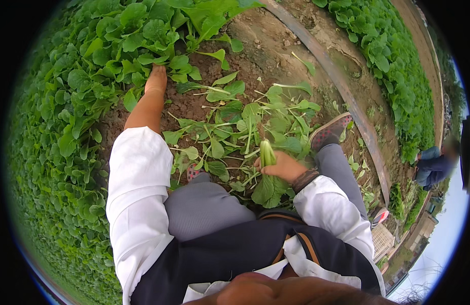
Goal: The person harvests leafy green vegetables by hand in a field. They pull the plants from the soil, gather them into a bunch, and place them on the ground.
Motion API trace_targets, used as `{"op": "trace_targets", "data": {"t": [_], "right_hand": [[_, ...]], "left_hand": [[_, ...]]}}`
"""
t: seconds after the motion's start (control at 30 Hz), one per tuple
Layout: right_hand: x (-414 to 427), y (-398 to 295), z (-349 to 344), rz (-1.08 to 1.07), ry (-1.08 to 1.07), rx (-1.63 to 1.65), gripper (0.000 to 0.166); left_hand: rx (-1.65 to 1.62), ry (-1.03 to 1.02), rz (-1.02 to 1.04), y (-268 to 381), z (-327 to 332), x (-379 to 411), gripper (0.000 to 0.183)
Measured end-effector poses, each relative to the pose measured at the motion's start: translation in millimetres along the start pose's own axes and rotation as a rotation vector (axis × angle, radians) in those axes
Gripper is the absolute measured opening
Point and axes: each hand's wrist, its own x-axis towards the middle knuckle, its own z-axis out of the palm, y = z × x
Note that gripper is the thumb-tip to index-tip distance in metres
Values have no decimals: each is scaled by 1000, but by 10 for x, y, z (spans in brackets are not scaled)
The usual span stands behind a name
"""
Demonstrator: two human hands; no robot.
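Observation:
My left hand (157,78) reaches into the standing leafy green plants (151,34) at the upper left; its fingers are hidden under the leaves. At the centre, my right hand (282,166) is closed around a bunch of leafy greens (268,154), pale stems up and leaves hanging down toward my lap. Loose picked leaves (215,129) lie scattered over the brown soil (181,101) between my two hands and beyond them.
A long, curved strip (334,72) runs along the soil at the right. Beyond it grows another bed of greens (391,72). A person (435,166) crouches at the far right. A pale plastic crate (381,240) stands at the lower right, behind my shoe.

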Motion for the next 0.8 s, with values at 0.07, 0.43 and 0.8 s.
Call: {"op": "trace_targets", "data": {"t": [0.07,0.43,0.8], "right_hand": [[-16,-83,31,6,-47,33,27],[-60,-6,19,23,39,151,21],[-25,104,67,23,49,219,22]], "left_hand": [[-37,-46,20,-7,-136,7,55],[-319,-218,-119,-64,75,303,53],[-894,-519,-299,-334,-412,-330,65]]}}
